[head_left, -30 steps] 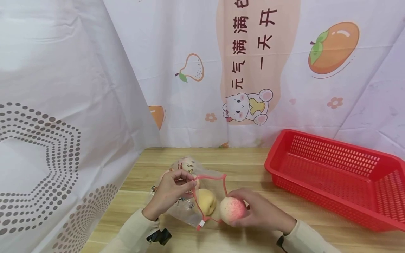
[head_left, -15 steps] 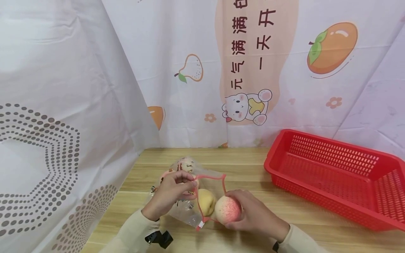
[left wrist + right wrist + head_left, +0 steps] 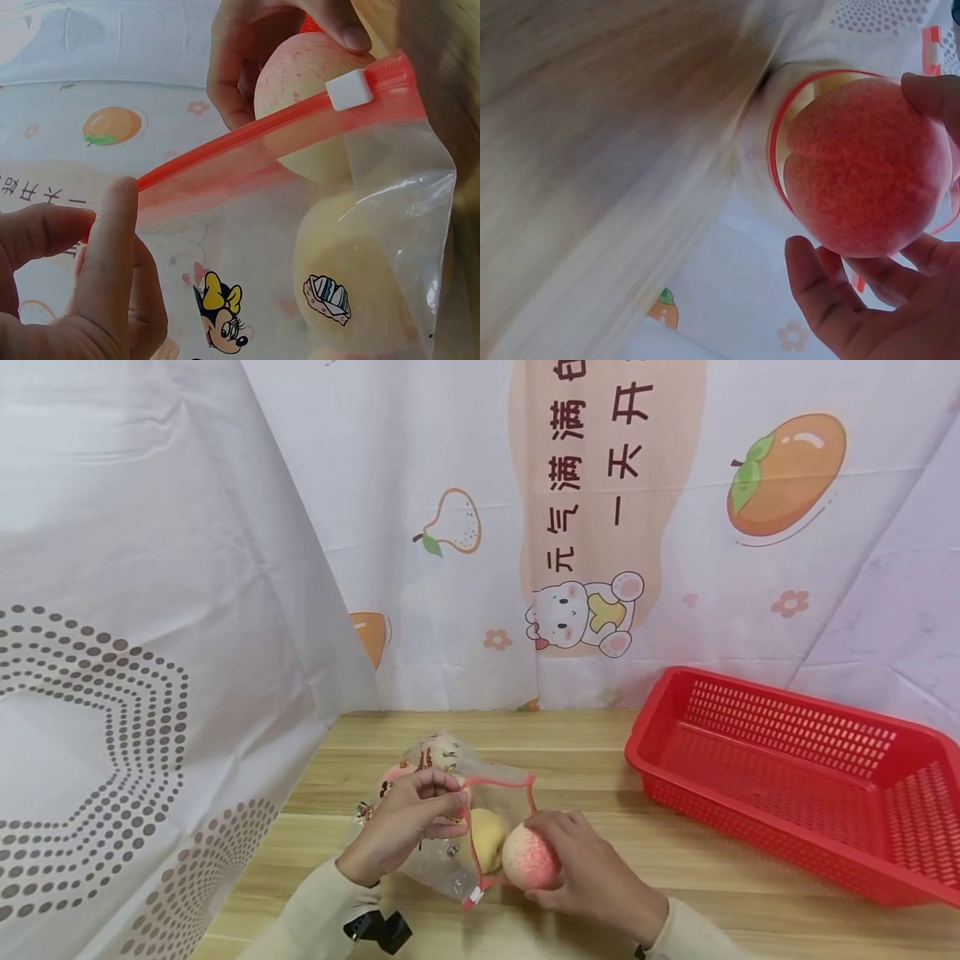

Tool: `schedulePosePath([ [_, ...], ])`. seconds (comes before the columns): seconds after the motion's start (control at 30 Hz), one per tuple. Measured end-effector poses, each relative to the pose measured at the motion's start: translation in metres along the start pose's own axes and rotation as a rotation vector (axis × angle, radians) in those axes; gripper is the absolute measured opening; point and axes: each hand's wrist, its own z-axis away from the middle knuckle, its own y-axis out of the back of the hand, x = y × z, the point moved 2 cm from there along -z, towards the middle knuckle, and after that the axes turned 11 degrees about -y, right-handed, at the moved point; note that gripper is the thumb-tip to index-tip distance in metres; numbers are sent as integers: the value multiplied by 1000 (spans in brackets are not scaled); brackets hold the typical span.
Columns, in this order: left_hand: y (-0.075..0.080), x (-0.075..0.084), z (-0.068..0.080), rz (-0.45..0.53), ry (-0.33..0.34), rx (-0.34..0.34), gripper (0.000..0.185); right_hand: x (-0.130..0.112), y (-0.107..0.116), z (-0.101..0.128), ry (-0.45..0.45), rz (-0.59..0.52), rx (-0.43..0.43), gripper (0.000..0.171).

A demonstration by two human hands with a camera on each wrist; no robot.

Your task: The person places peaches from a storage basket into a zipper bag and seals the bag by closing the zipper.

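Head view, round fuzzy peach (image 3: 527, 858), clear crinkly bag (image 3: 438, 827)

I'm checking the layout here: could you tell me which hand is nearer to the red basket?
Right. The right hand holds a peach just left of the red basket; the left hand pinches the bag farther left.

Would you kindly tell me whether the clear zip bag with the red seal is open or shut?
Open: the clear zip bag's red seal gapes in a loop, held by the left hand, while the right hand holds a pink peach at it.

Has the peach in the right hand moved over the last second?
Yes. The peach has shifted left, away from the red basket, to the bag mouth.
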Motion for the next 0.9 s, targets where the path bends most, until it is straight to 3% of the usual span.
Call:
schedulePosePath([
  [0.27,-1,3,1,8,-22,8,16,-5,-9,-2,168,98,118,54],
  [0.43,-2,3,1,14,-31,1,17,-2,-12,-1,217,181,172,44],
  [0.73,-4,4,0,-3,-27,-5,19,4,-5,8,114,204,36,26],
  [0.9,-5,5,1,-2,-29,-12,21,8,-3,9,190,231,40,18],
])
